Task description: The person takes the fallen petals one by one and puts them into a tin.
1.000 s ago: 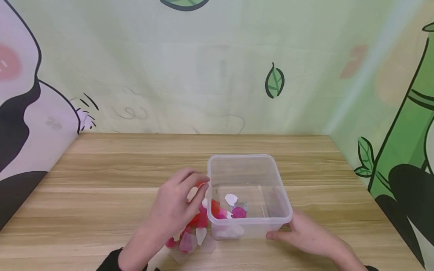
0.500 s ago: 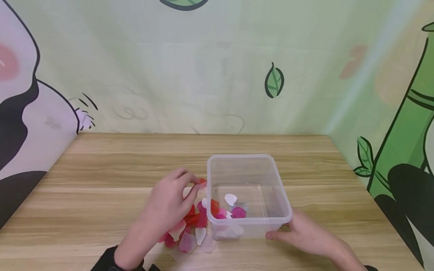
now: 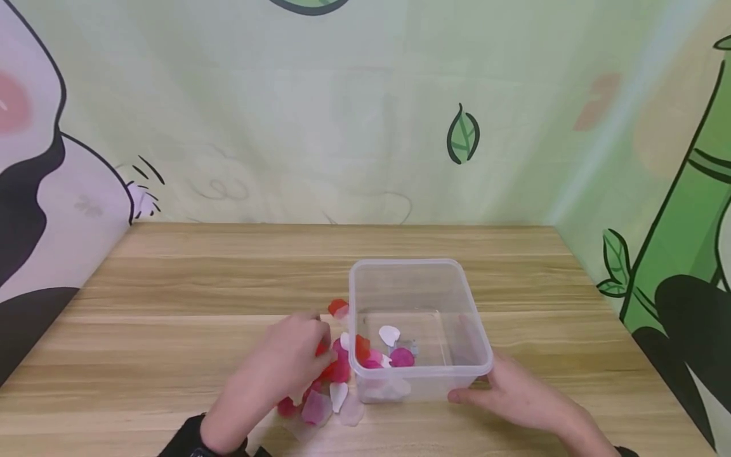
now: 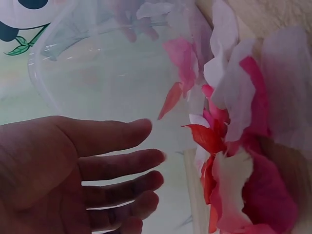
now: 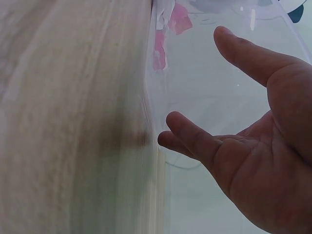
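Note:
A clear plastic box [image 3: 425, 386] stands on the table with several petals inside, among them a white petal [image 3: 389, 335] and a magenta petal [image 3: 402, 357]. Along its left side lies a loose pile of red, pink and white artificial petals [image 3: 341, 368]. My left hand [image 3: 285, 355] is low over this pile. In the left wrist view its fingers [image 4: 122, 163] are loosely extended beside the petals, with nothing between them. My right hand [image 3: 522, 393] holds the box at its near right corner, thumb on the front wall and fingers along the right side.
The wooden table [image 3: 228, 266] reaches back to a green printed backdrop [image 3: 320, 127] with leaves and panda figures. A red and pink petal pair [image 3: 339, 308] lies apart from the pile, close to the box's left wall.
My left hand has come back from the red petals by the box's left rim and lowered toward the pile, leaving those petals on the table. My right hand and the box have stayed put.

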`<action>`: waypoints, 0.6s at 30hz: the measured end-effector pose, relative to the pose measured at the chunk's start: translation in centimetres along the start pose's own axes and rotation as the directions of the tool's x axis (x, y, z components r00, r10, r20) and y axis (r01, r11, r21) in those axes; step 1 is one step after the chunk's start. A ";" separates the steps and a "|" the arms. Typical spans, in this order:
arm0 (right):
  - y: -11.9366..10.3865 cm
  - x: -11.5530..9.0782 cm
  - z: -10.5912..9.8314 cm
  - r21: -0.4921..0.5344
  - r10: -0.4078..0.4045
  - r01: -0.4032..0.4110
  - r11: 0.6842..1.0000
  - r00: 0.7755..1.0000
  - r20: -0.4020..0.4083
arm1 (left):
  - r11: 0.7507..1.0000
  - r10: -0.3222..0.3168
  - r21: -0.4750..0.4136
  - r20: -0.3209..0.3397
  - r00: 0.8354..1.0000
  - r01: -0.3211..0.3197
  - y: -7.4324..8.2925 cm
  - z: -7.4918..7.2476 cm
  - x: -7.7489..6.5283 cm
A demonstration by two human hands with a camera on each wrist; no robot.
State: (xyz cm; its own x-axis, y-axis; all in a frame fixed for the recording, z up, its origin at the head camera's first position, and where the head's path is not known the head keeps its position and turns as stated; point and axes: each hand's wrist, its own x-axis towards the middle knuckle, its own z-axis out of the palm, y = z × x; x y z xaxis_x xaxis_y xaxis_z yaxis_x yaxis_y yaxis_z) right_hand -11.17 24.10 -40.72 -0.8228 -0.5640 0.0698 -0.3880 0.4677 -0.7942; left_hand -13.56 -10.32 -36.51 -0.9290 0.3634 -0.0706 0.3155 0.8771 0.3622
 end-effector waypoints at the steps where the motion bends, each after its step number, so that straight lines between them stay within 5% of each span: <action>1: 0.0 0.0 0.0 -0.003 0.001 -0.001 1.000 1.000 -0.002 | 1.000 0.000 -0.003 0.022 1.000 0.000 0.0 0.1 0.0; 6: 0.0 0.0 0.1 -0.018 0.002 -0.003 1.000 1.000 -0.006 | 1.000 0.011 -0.030 0.078 0.997 -0.009 -0.2 0.7 0.2; 18: -0.1 -0.1 0.0 0.001 -0.004 0.004 1.000 1.000 0.000 | 0.999 0.039 -0.013 0.061 0.997 -0.039 -0.5 1.4 0.5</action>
State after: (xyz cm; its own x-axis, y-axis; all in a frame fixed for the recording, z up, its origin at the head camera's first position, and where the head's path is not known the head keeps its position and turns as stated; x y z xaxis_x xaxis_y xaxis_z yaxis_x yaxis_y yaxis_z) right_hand -11.03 24.15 -40.62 -0.8214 -0.5656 0.0732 -0.3910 0.4650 -0.7943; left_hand -13.87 -10.14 -38.06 -0.9024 0.4159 -0.1125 0.3484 0.8581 0.3771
